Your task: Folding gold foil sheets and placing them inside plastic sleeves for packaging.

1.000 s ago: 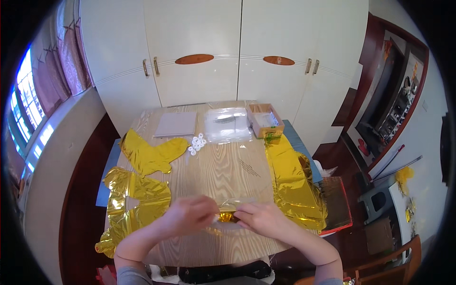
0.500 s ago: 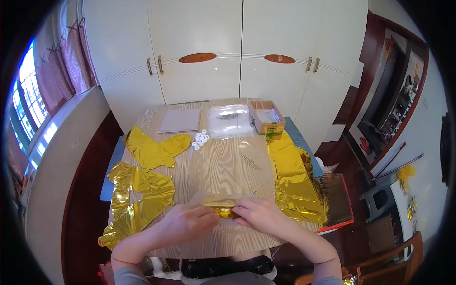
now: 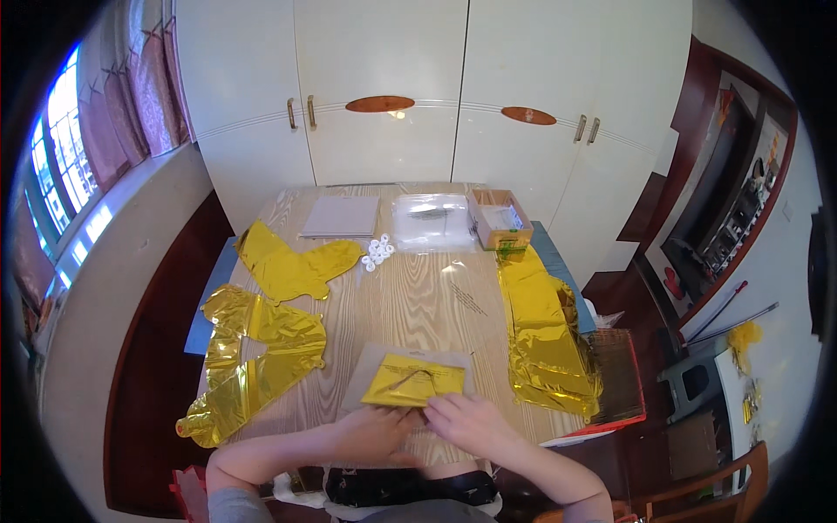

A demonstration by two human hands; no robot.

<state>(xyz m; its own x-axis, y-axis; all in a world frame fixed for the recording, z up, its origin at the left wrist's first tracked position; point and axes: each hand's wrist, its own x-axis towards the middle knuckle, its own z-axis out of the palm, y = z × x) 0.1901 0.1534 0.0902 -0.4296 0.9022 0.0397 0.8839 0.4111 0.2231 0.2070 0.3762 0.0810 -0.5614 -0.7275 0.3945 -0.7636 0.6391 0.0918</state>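
A folded gold foil balloon (image 3: 413,381) lies flat on a clear plastic sleeve (image 3: 375,362) at the near edge of the wooden table (image 3: 410,296). My left hand (image 3: 370,431) and my right hand (image 3: 468,422) rest side by side on the sleeve just below the foil, fingertips at its near edge. Whether they pinch the sleeve or only press on it I cannot tell.
Flat gold foil balloon shapes (image 3: 261,340) cover the table's left side and a stack of gold foil (image 3: 545,331) the right. At the back lie a grey sheet (image 3: 340,216), white round pieces (image 3: 377,251), a clear bag (image 3: 432,220) and a small cardboard box (image 3: 500,220). White cupboards stand behind.
The small gold bundle held between both hands is now spread as a flat folded packet on the sleeve, and both hands have drawn back toward me below it.
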